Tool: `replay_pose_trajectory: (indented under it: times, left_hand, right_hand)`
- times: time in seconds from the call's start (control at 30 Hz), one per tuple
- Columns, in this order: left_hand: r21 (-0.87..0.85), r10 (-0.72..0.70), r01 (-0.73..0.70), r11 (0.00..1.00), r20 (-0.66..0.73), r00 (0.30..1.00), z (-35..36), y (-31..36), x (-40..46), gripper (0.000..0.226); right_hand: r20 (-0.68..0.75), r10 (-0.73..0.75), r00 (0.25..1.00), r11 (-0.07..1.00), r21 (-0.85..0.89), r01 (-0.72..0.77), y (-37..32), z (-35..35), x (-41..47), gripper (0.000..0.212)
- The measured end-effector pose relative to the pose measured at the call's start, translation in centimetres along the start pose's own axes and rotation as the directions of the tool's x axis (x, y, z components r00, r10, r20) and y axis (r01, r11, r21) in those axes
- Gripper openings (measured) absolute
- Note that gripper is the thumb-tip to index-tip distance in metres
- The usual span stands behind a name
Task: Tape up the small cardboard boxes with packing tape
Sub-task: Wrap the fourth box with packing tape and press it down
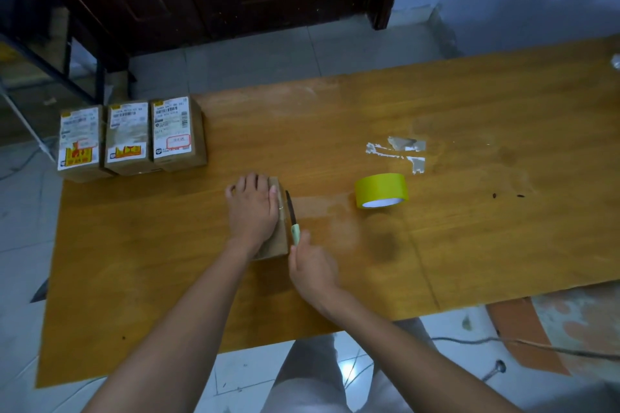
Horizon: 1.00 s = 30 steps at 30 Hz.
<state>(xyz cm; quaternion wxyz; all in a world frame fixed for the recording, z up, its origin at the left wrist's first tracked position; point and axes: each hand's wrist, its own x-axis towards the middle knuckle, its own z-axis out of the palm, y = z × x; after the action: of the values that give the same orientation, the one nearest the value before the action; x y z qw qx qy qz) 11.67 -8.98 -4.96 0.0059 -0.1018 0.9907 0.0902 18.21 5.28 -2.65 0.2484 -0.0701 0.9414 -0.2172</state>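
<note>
While your left hand [254, 211] presses flat, fingers straight, steadying the box [275, 238], your right hand [310, 266] pinches the knife [292, 218], likely to cut tape.

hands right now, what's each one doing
Left hand: open, flat on the small box.
Right hand: closed, holding the knife by its green handle.

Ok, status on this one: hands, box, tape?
Left hand flat on the small cardboard box. Right hand holds knife at box's right edge. Yellow tape roll apart on table, nothing in the way.
</note>
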Motion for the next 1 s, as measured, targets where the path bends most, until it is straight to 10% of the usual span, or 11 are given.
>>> replay_pose_trajectory:
  times: [1.0]
  left_hand:
    - [0.036, -0.042, 0.041, 0.998, 0.001, 0.999, -0.3, 0.8, -0.1, 0.040]
  right_hand:
    - [0.307, 0.120, 0.944, 0.988, -0.134, -0.082, -1.2, 0.1, 2.1, 0.060]
